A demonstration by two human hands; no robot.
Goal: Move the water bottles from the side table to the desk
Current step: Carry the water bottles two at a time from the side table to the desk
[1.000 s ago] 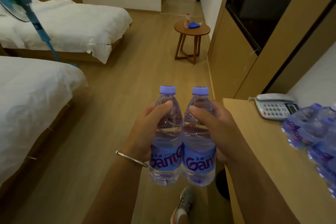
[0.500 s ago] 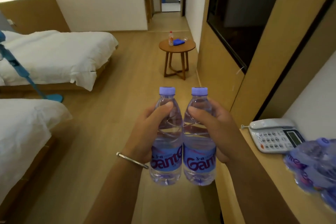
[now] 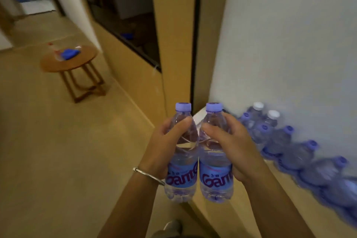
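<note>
- The left hand (image 3: 164, 147) is curled round the upper body of a clear water bottle (image 3: 182, 152) with a purple cap and a blue label, thumb across its front.
- The right hand (image 3: 229, 147) is wrapped the same way round a second water bottle (image 3: 215, 160), thumb on its near face.
- Both bottles stand upright and touch side by side, held in the air; the right-hand one is over the near edge of the desk (image 3: 249, 208) and the left-hand one over the floor (image 3: 58, 150) just beside that edge.
- A thin metal bangle (image 3: 147, 175) sits on the left wrist.
- On the desk, a row of water bottles (image 3: 293, 152) lies against the white wall (image 3: 289, 44), caps mostly purple and two white at the far end; the nearer ones are blurred.
- Well apart, to the upper left, the round wooden side table (image 3: 67, 62) stands on the floor, carrying a small bottle with a red cap (image 3: 53, 49) and a blue object (image 3: 69, 53), too blurred to name.
- A shoe (image 3: 172, 226) shows at the bottom edge.
</note>
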